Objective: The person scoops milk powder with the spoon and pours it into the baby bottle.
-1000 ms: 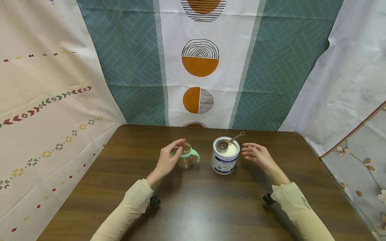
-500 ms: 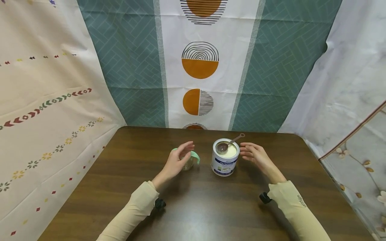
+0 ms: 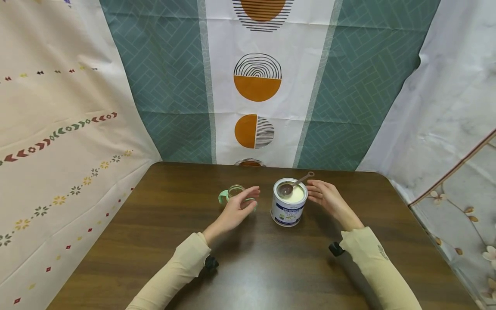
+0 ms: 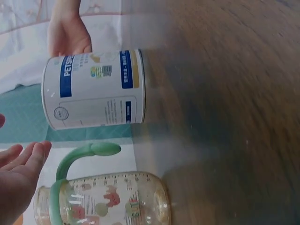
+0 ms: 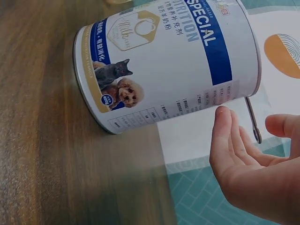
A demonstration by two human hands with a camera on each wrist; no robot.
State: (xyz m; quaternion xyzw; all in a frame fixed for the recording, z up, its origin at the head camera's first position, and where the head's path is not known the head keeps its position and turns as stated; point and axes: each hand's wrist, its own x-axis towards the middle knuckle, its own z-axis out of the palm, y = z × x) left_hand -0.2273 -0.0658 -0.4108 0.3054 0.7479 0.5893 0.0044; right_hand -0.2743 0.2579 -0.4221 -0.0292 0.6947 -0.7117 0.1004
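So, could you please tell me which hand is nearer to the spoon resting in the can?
Right. The right hand sits just right of the can, its fingers close below the spoon handle. The left hand is left of the can, in front of the bottle.

Dark wooden table (image 3: 271,267), patterned cloth backdrop (image 3: 257,82), floral curtain (image 3: 457,189)

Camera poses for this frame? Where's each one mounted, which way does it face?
Head: worn on the head, looking forward and down at the table; both forearms, left hand and right hand show.
Left wrist: image rolled sideways, sees the bottle and tin; left fingertips show.
Right wrist: low beside the tin, image rolled; right palm shows.
Shared: all three views show the tin.
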